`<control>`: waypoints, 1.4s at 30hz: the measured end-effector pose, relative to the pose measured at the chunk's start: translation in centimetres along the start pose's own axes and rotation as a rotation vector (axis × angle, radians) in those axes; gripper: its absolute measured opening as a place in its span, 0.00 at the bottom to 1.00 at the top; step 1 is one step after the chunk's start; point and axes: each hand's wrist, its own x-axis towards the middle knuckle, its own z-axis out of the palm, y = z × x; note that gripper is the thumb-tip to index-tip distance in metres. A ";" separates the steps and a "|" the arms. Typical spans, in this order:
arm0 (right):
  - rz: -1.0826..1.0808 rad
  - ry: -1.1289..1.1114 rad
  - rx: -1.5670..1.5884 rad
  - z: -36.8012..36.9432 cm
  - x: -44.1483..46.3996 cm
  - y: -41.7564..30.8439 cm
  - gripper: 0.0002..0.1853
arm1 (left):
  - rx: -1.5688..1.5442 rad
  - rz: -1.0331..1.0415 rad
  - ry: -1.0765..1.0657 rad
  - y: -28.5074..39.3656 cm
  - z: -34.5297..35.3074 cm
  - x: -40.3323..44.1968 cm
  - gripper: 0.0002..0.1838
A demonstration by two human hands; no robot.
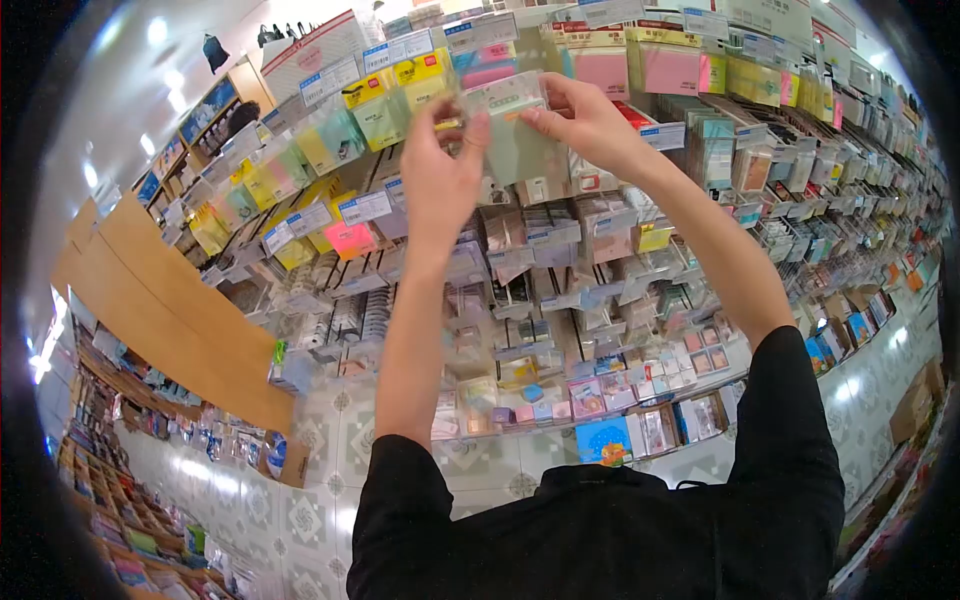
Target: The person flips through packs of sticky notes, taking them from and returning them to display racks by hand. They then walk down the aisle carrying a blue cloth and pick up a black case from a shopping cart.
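Note:
A pale green pack of sticky notes (527, 155) in a clear wrapper is held up in front of the display rack. My right hand (590, 122) pinches its upper right side, with the thumb across the front and the fingers behind. At the left edge of the pack, my left hand (447, 165) has its fingers curled and its thumb against the wrapper; some of these fingertips are hidden. Yellow-topped packs of sticky notes (378, 112) hang just left of my left hand. Pink sticky-note packs (603, 70) hang behind my right hand.
The rack carries several rows of hooks with packets and price tags (366, 207). Small boxes (600, 392) stand on its bottom shelf. A wooden panel (165, 300) rises at the left, beside the tiled floor (305, 520). Cartons (915, 405) stand at the far right.

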 end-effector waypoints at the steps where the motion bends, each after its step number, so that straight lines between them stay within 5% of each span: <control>1: -0.006 0.006 0.000 -0.5 0.4 0.4 0.23 | 0.013 0.068 0.062 0.0 0.1 1.0 0.24; 10: 0.203 0.127 -0.013 -2.9 2.8 4.2 0.22 | 0.452 0.283 -0.119 -1.3 1.9 7.5 0.13; 12: 0.214 0.118 -0.043 -3.0 3.2 4.1 0.22 | 0.092 -0.088 -0.098 -0.4 1.9 7.6 0.11; 16: 0.217 0.116 -0.063 -2.6 3.9 4.0 0.22 | -0.268 -0.070 -0.127 -0.7 1.3 7.8 0.14; 19: 0.216 0.124 -0.047 -1.8 4.6 3.6 0.23 | -0.155 0.209 -0.188 -0.7 1.0 8.4 0.21; 25: 0.083 0.157 0.050 -0.9 6.0 3.2 0.24 | -0.044 0.204 -0.170 -0.2 1.2 8.1 0.25; 29: 0.123 0.144 -0.043 -1.2 7.3 4.1 0.23 | -0.060 0.315 -0.008 -1.8 2.0 8.0 0.17; 32: -0.045 0.166 -0.085 -1.2 7.8 5.1 0.26 | 0.298 0.603 -0.035 -1.9 2.0 6.1 0.14; 42: 0.112 0.120 -0.072 -0.5 6.3 5.9 0.27 | 0.389 0.557 -0.075 -3.2 2.6 4.9 0.14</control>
